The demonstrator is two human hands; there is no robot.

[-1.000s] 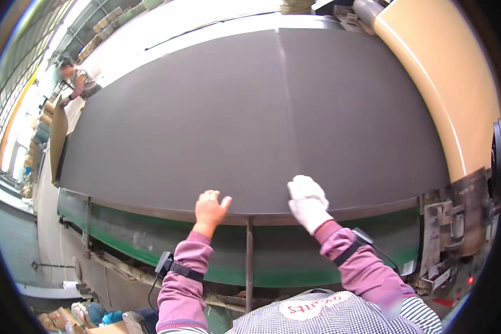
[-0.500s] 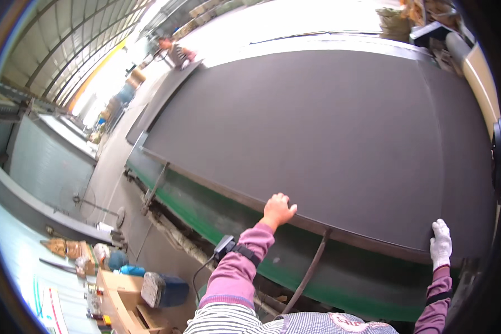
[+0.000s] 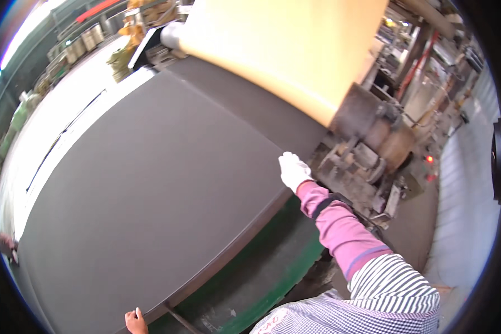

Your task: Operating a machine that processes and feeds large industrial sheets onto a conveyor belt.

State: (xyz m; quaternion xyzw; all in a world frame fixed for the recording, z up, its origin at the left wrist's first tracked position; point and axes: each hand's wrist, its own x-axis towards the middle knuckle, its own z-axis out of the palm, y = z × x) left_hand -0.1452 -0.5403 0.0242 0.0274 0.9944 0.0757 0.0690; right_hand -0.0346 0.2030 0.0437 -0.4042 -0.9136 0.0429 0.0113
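On dark sheet (image 3: 150, 183) edge, gloved right hand (image 3: 293, 170) resting flat, bare left hand (image 3: 134, 322) gripping rim, tan roll (image 3: 284, 50) behind

Wide sheet (image 3: 145, 189) lying flat on table (image 3: 261, 273), filling left and centre; right hand (image 3: 293, 170) on its near right edge; left hand (image 3: 134, 322) at its near left edge; large roll (image 3: 284, 50) at far right, machinery (image 3: 367, 161) right of the sheet below it

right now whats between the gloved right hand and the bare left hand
In the head view, only the near edge of the dark grey sheet runs between the right hand and the left hand.
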